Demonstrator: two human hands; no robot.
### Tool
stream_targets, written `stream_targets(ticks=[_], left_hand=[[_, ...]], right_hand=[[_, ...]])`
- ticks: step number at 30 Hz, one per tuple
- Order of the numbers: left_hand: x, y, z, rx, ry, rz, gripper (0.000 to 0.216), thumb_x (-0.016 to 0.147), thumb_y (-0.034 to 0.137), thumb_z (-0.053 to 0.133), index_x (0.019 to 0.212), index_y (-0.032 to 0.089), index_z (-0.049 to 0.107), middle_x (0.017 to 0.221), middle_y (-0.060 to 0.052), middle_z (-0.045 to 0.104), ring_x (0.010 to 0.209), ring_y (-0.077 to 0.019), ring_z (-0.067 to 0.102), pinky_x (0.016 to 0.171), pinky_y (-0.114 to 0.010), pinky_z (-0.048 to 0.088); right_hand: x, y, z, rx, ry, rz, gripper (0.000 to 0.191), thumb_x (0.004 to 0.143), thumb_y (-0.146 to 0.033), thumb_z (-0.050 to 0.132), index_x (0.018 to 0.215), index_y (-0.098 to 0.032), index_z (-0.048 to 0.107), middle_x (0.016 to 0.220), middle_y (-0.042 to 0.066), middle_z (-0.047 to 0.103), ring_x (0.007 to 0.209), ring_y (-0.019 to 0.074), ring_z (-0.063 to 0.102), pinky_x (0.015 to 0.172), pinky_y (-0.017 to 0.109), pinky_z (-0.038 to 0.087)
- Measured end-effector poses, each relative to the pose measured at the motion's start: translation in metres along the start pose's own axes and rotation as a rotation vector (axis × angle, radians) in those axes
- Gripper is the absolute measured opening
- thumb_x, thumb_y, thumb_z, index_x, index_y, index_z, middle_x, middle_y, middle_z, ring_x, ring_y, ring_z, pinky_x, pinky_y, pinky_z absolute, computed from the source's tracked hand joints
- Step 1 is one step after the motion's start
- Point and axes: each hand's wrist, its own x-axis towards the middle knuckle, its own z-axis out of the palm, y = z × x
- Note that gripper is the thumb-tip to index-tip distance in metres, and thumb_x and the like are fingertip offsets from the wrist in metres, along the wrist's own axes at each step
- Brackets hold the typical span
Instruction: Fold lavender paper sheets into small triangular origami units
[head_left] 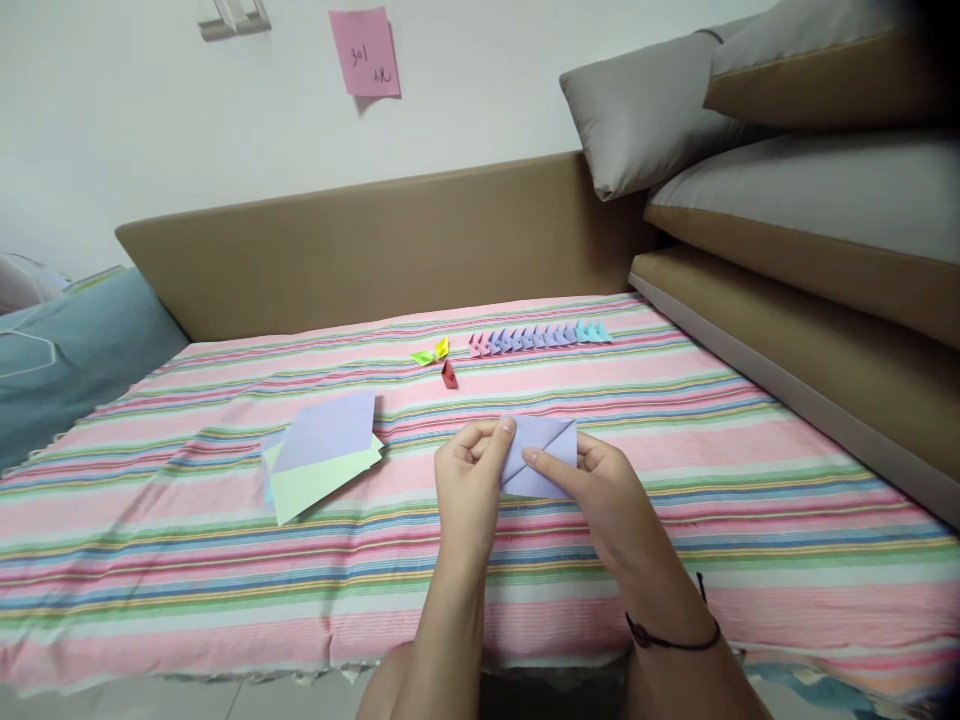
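Note:
A partly folded lilac paper (546, 450) is held between both hands just above the striped sheet (675, 480). My left hand (469, 480) pinches its left edge, fingers curled. My right hand (600, 490) grips the right side, thumb lying along a diagonal crease. A thin dark band circles the right wrist. To the left lies a small stack of square papers (322, 455), lilac on top, pale green beneath.
A row of several small folded pieces (540, 337), pink, lilac and blue, lines the far side. A yellow-green folded piece (431, 353) and a red one (449, 375) lie nearby. Brown sofa back (375, 240), cushions (787, 200) at right, pink note (366, 50) on the wall.

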Motion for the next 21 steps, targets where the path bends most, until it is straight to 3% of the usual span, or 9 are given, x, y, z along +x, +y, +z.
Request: stream_targets(ticks=[12,21], left_hand=[[0.0011,-0.0003,-0.0018,0.009,-0.032,-0.008,0.029,0.072,0.042,0.069,0.072,0.013,0.065,0.055,0.002,0.052,0.049,-0.0062,0.039,0.047,-0.018,0.032],[0.0023,-0.0016,-0.002,0.036,-0.055,0.031,0.027,0.073,0.041,0.068,0.073,0.014,0.067,0.052,0.003,0.05,0.05,-0.0074,0.042,0.05,-0.019,0.035]], right_hand=[[0.0001,-0.001,-0.0013,0.016,-0.026,0.005,0.026,0.068,-0.033,0.076,0.088,-0.016,0.07,0.084,0.005,0.073,0.083,0.0222,0.066,0.075,0.033,0.051],[0.0013,0.0019,0.0,-0.016,0.037,-0.034,0.029,0.068,-0.037,0.076,0.088,-0.017,0.071,0.085,0.005,0.073,0.084,0.0245,0.066,0.076,0.036,0.052]])
